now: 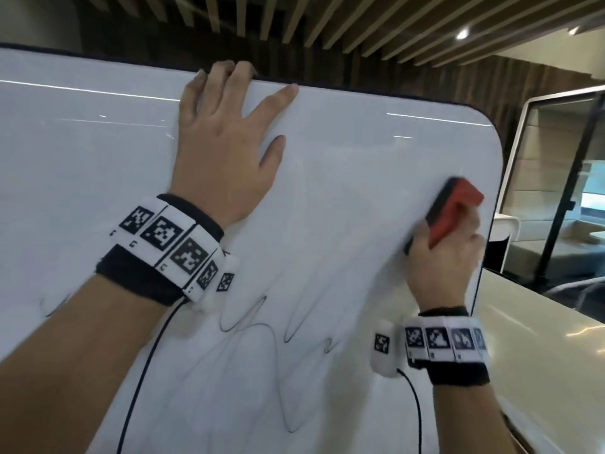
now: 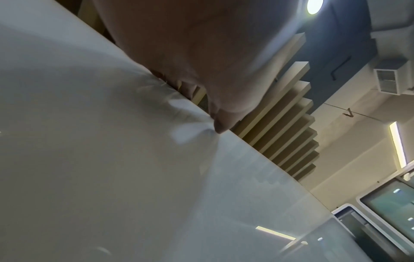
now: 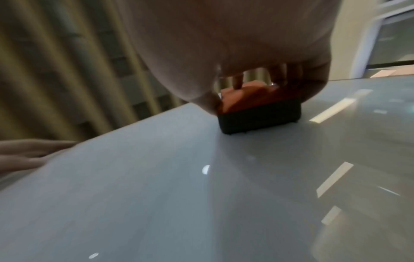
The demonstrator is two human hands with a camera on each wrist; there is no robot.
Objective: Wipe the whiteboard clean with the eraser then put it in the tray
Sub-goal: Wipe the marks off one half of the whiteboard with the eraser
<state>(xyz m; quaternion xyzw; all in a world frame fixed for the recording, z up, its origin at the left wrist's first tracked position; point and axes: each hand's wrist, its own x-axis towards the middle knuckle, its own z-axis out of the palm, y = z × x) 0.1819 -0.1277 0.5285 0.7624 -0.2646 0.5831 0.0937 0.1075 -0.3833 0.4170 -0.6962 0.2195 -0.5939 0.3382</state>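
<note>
The whiteboard [image 1: 343, 165] fills most of the head view, with black scribbled lines [image 1: 258, 326] across its lower middle. My right hand [image 1: 445, 253] grips a red eraser [image 1: 455, 208] with a black felt base and presses it flat on the board near the right edge. In the right wrist view the eraser [image 3: 260, 113] sits felt-down on the board [image 3: 201, 195] under my curled fingers. My left hand [image 1: 226, 132] holds the board's top edge, fingers hooked over it and the thumb spread on the face. The left wrist view shows a fingertip [image 2: 220, 126] at that edge. No tray is in view.
A pale glossy table [image 1: 540, 348] stands to the right of the board. Behind it are glass-walled booths [image 1: 556, 178] and a dark stand pole [image 1: 569, 178]. Wooden slats [image 1: 327, 21] cover the ceiling above.
</note>
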